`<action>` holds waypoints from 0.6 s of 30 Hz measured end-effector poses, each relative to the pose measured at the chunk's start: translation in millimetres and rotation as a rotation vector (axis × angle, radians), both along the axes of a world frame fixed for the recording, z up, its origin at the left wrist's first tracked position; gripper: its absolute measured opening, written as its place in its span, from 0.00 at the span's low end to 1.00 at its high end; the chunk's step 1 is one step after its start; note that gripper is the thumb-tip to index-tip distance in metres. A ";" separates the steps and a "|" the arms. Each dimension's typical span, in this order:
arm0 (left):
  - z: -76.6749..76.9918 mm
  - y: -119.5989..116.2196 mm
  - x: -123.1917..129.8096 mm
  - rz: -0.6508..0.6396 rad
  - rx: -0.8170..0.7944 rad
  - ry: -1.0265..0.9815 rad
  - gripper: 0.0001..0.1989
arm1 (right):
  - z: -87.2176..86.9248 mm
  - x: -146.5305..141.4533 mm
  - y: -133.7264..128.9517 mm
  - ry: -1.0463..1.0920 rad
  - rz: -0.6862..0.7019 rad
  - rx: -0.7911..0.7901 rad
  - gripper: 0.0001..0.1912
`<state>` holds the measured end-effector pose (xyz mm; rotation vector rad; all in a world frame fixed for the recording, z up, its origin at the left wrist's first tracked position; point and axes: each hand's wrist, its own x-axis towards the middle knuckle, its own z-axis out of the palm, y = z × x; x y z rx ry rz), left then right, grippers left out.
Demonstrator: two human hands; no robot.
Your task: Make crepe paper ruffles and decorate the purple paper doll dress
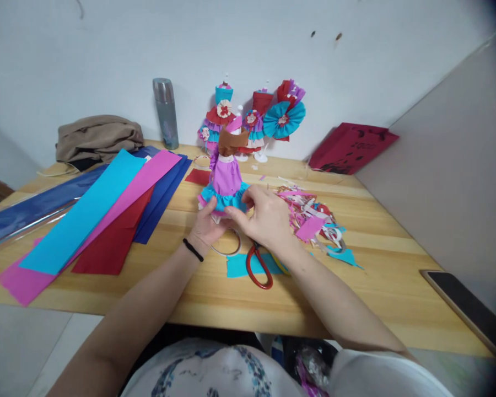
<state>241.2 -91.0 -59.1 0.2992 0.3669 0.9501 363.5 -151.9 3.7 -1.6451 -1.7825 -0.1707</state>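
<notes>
A small dress form in a crepe paper dress (226, 177) stands upright in front of me, with a brown top, a purple skirt and a blue ruffle. My left hand (209, 223) closes on the lower hem from the left, thumb on the blue ruffle. From the right, my right hand (267, 212) pinches the ruffle's edge between thumb and fingers. Just below the hands lie red-handled scissors (259, 270), partly hidden by my right arm, on a blue paper strip (236, 266). A roll of tape (235, 242) is partly covered by my left hand.
Crepe paper sheets (86, 212) lie on the left. Paper scraps (314, 220) are heaped at right. Finished paper dresses (262, 105) stand against the wall beside a thermos (165, 113). A red bag (351, 149) leans back right, and a phone (467, 309) rests on the right edge.
</notes>
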 end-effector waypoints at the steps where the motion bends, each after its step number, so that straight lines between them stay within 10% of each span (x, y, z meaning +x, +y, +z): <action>1: -0.7 -0.2 0.0 -0.002 -0.010 0.006 0.10 | -4.4 -2.3 0.3 -0.047 -0.034 -0.010 0.19; 18: -2.0 -1.1 5.3 0.035 0.038 -0.019 0.09 | -7.9 4.6 7.5 0.155 0.053 -0.110 0.07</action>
